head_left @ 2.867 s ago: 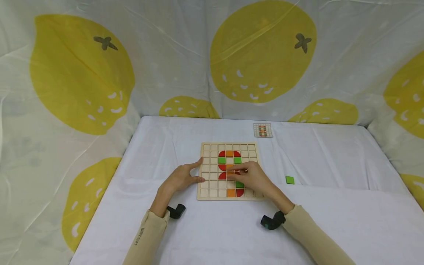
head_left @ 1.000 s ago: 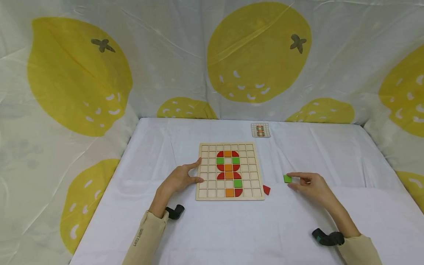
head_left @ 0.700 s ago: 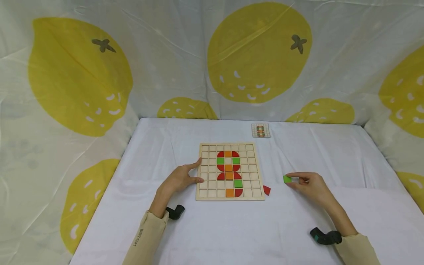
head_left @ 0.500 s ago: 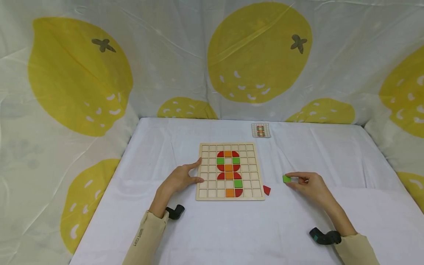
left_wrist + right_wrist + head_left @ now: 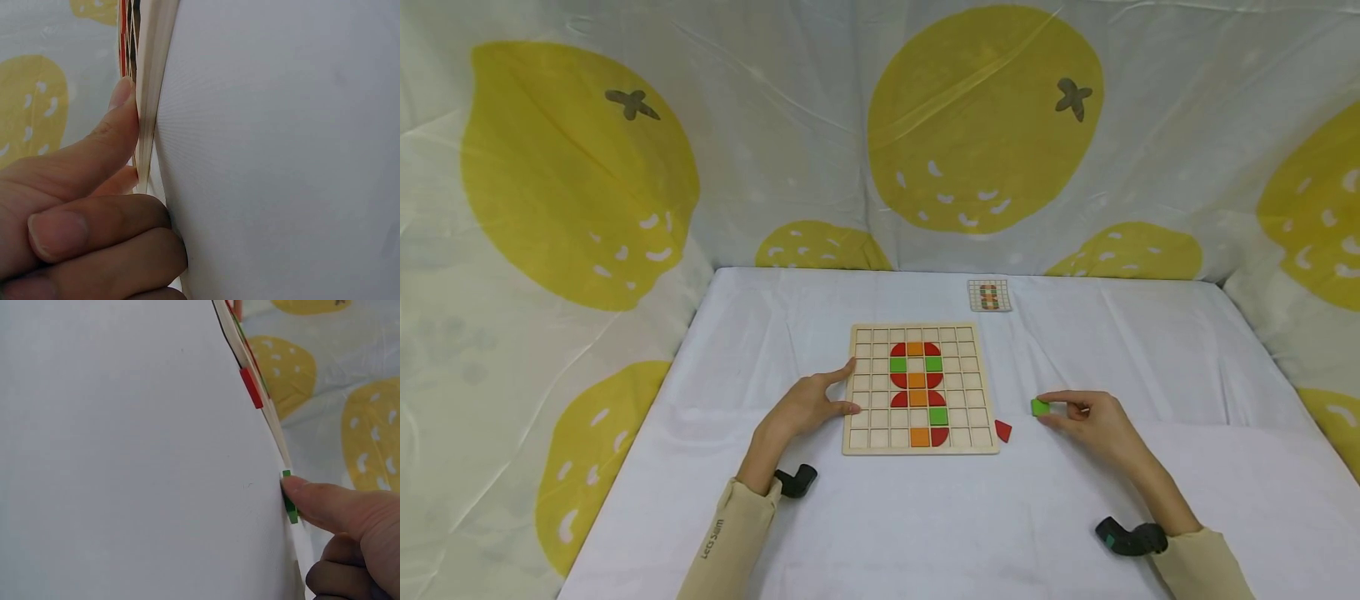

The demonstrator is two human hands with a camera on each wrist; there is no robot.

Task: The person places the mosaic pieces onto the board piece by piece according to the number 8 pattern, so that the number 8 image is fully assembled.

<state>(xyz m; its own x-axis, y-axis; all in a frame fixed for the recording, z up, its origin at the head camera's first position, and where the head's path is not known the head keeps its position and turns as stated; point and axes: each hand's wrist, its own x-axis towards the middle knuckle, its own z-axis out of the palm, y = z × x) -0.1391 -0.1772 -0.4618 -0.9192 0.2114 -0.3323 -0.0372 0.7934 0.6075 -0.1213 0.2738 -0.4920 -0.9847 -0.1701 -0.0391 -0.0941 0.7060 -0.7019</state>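
A wooden grid board [image 5: 868,437] lies mid-table, with red quarter-round, orange square and green square tiles set in its cells. My left hand [image 5: 805,407] touches the board's left edge, thumb and index finger spread apart along it. The left wrist view shows the thumb [image 5: 112,134] against the edge and the lower fingers folded. To the board's right, my right hand [image 5: 1097,421] pinches a green square tile [image 5: 1039,407] between thumb and index finger. In the right wrist view the green tile [image 5: 290,503] is tipped edge-on under the thumb. A loose red quarter-round tile [image 5: 1003,431] lies beside the board's lower right corner.
Behind the board, a small pattern card [image 5: 989,295] with a printed grid lies near the far edge. White cloth [image 5: 925,525] covers the table. A lemon-print curtain [image 5: 790,150] encloses the back and sides. Both wrists wear black cameras [image 5: 1131,537].
My right hand has left the board for the green tile at the right, gripped it and shifted slightly left with it. The red loose tile has come into view. My left hand stays put.
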